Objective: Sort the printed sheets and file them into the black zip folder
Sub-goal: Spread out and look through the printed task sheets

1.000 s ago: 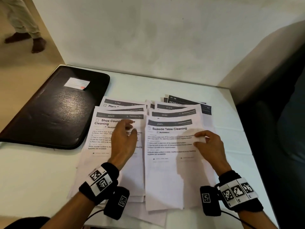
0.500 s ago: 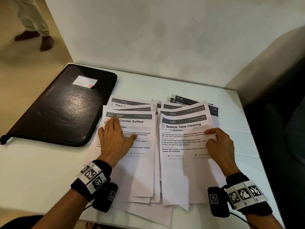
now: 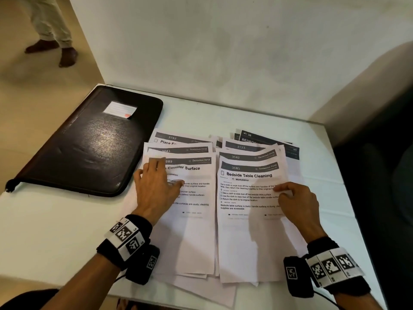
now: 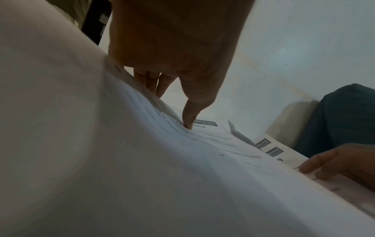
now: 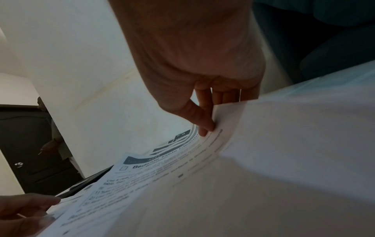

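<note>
The left hand (image 3: 156,189) lies flat, fingers straight, on the left pile of printed sheets (image 3: 190,220), while the right hand (image 3: 297,204) pinches the right edge of the "Bedside Table Cleaning" sheet (image 3: 248,220) between thumb and curled fingers. Both piles run long axis near to far. The black zip folder (image 3: 89,148), shut, lies far-left, just beside the left hand's pile, so that hand is nearer.

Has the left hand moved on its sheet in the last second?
Yes. The left hand slid left across the Counter Surface sheet, toward the black zip folder, now covering the title's first word.
</note>
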